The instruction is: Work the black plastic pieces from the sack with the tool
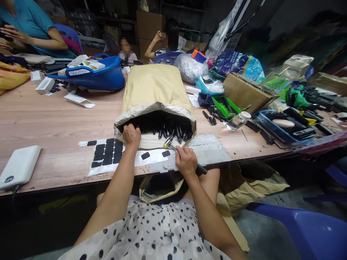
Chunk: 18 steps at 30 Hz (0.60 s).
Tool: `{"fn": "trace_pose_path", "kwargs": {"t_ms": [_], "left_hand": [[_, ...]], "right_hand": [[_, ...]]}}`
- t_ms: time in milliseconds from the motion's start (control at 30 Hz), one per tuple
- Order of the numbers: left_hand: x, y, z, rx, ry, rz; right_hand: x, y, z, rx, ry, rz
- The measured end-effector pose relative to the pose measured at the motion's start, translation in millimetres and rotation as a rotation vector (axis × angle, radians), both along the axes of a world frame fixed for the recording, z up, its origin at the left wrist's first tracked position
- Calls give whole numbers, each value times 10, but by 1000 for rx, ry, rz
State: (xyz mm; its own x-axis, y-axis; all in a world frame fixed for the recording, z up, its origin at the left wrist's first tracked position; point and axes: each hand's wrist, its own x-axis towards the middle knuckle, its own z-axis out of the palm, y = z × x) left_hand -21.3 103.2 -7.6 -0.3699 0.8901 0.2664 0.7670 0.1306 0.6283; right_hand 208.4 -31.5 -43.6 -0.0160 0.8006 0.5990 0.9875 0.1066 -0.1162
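A tan paper sack [154, 90] lies on its side on the wooden table [54, 122], its mouth facing me and full of several black pen-like parts [173, 131]. My left hand [131, 135] reaches into the sack's mouth at its left side, fingers curled inside and hidden. My right hand [185, 160] is closed around a slim black-handled tool [187, 159] whose metal tip points at the sack's opening. A white backing sheet with black adhesive pads [108, 151] lies just left of my hands.
A white power bank [18, 166] sits at the near left. A blue basin with white boxes [94, 74] stands at the back left. Trays, a small bottle [238, 121] and black parts crowd the right. Other people sit across the table. A blue chair [311, 227] is at my right.
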Motion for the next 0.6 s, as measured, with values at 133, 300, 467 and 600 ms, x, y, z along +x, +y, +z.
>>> {"fn": "trace_pose_path", "kwargs": {"t_ms": [133,300,467,600], "left_hand": [[11,-227,32,150,43,41],[81,-694,50,228,88,-330],[137,-1009,-74,71,132,-691],[145,-1059,-165,29,138,-719]], "right_hand": [[-6,2,8,4,2,-3],[-1,-4,27,-1,12,-3],[0,-3,43,-22,12,-17],[16,22,66,-46,34,-9]]}}
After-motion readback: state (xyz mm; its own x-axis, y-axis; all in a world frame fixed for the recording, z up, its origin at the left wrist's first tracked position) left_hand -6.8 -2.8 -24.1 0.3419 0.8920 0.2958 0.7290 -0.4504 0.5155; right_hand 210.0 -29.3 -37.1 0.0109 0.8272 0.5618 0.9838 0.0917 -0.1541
